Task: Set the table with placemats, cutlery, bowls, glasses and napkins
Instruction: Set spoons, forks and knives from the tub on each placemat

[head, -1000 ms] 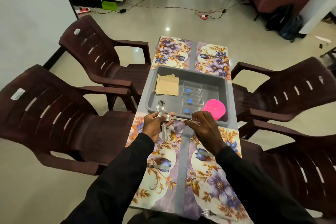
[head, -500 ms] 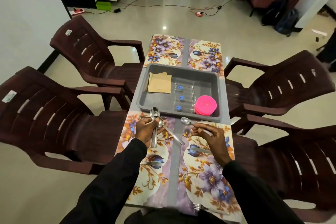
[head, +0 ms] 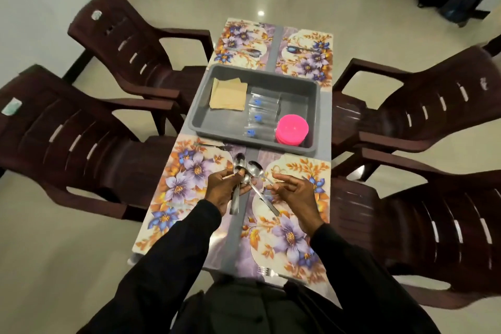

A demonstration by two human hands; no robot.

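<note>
Cutlery step: the left hand (head: 222, 190) curls its fingers round a bundle of shiny steel spoons (head: 240, 164) over the surface (head: 233, 241), the right hand (head: 295, 195) pinches one spoon (head: 256, 168), probably destined for the near floral placemat (head: 292, 236).

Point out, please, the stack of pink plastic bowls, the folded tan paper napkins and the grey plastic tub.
Stack of pink plastic bowls (head: 292, 129): head view, top bowl's centre.
Folded tan paper napkins (head: 229, 95): head view, top napkin's middle.
Grey plastic tub (head: 201, 108): head view, left inner wall.
</note>
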